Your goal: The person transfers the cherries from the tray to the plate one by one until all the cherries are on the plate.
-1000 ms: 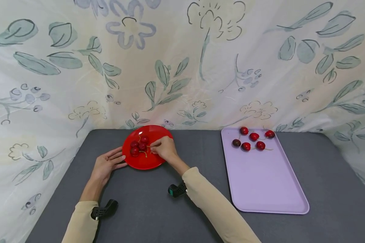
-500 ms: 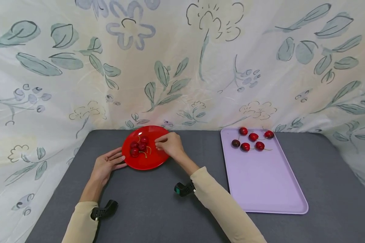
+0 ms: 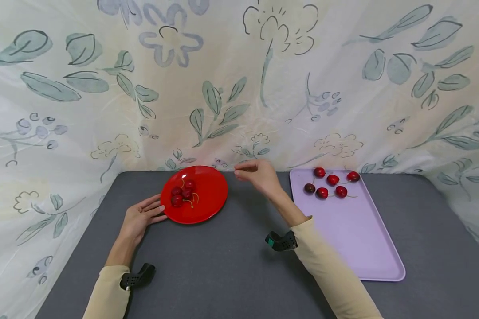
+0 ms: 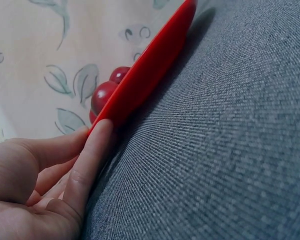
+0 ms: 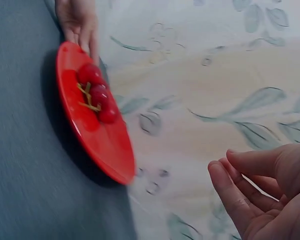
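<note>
Near the table's back edge, a round red plate bears several dark red cherries with greenish stems, clustered on its left half. My left hand is at the plate's left rim; in the left wrist view its fingertips lie on both sides of the edge, lightly pinching it. To the right of the plate, my right hand hovers in the air, its fingers loosely bent. In the right wrist view nothing shows between the thumb and fingertips.
On the right stands a lilac tray; several cherries lie spread over its far end. Dark grey cloth covers the table. Behind it hangs a floral-patterned curtain.
My right hand has moved away from the cherries on the plate, up and to the right, past the rim. My left hand, the plate and the cherries stay where they were.
</note>
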`<move>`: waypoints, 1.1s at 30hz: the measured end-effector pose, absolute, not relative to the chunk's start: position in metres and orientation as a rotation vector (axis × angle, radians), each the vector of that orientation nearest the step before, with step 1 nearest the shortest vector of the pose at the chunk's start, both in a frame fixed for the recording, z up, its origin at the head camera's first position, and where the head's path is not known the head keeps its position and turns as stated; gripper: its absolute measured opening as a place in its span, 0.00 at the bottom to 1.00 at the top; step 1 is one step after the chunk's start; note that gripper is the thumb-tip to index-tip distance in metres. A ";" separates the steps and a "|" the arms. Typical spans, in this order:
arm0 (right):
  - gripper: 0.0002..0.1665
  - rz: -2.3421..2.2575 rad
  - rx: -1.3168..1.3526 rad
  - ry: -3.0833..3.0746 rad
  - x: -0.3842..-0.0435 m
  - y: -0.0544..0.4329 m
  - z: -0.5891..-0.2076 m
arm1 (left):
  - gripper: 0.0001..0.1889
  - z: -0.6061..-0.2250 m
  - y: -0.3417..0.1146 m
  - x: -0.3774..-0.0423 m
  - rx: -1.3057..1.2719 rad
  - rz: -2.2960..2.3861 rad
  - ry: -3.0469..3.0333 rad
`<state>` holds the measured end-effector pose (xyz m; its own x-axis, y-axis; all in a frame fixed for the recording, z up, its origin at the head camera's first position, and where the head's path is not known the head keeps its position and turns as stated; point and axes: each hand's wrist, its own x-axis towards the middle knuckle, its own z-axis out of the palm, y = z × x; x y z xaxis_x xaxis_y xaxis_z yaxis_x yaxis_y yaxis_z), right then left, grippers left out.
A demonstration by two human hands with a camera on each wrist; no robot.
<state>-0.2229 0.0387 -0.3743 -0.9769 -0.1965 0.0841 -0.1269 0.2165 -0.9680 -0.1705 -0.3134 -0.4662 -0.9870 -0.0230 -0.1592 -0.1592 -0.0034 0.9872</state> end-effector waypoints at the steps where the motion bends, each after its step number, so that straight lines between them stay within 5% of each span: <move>1: 0.13 -1.900 -0.325 2.419 -0.222 0.045 -0.370 | 0.33 -0.466 -0.314 -0.170 -0.197 2.150 2.149; 14: 0.11 -1.477 -0.473 2.915 -0.203 0.119 -0.353 | 0.33 -0.467 -0.314 -0.169 -0.198 2.172 2.123; 33: 0.14 -1.130 -0.088 3.260 -0.197 0.248 -0.372 | 0.32 -0.467 -0.314 -0.170 -0.220 2.137 2.142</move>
